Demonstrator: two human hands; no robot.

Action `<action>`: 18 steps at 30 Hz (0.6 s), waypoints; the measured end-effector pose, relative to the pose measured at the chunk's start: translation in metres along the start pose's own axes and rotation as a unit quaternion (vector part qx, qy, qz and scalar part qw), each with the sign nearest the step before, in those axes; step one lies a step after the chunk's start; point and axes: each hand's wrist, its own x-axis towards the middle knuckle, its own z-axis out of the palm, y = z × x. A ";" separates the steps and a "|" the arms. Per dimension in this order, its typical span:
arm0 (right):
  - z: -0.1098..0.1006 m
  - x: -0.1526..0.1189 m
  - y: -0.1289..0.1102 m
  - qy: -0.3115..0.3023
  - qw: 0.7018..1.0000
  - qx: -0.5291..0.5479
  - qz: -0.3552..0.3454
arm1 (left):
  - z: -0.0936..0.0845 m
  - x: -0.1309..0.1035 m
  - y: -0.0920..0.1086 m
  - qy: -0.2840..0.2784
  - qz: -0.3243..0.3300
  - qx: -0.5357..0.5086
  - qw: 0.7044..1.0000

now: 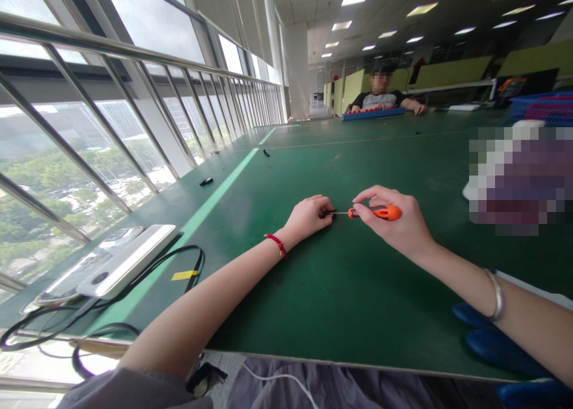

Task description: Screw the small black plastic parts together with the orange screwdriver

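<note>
My left hand (pixel 313 215), with a red string bracelet at the wrist, pinches a small black part (pixel 328 213) low over the green table (pixel 340 289). From the right, my right hand (pixel 394 218) holds an orange and black screwdriver (pixel 388 212) nearly level between thumb and fingers. Its thin shaft points left, and the tip meets the black part or lies right beside it; the exact contact is too small to tell.
At left lie a white power bank (pixel 129 263), a phone-like device and black cables. Small black pieces (pixel 206 182) sit farther back. Blue objects (pixel 501 346) are under my right forearm. Across the table a person sits behind a blue tray (pixel 373 114). A blue basket (pixel 544 107) stands back right.
</note>
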 end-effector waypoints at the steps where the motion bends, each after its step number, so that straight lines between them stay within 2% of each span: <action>1: 0.000 0.000 0.000 0.012 1.000 -0.004 -0.004 | 0.000 0.000 0.000 -0.001 -0.001 0.001 1.000; 6: 0.001 0.001 -0.002 0.057 0.998 0.024 -0.017 | 0.000 0.000 0.000 -0.004 -0.002 -0.003 1.000; 12: -0.001 0.000 -0.005 -0.023 0.999 0.023 0.023 | 0.000 0.000 -0.001 0.000 0.000 -0.006 1.000; 18: 0.001 0.001 -0.004 0.059 0.997 0.034 -0.028 | 0.001 0.000 -0.001 0.004 0.005 -0.007 1.000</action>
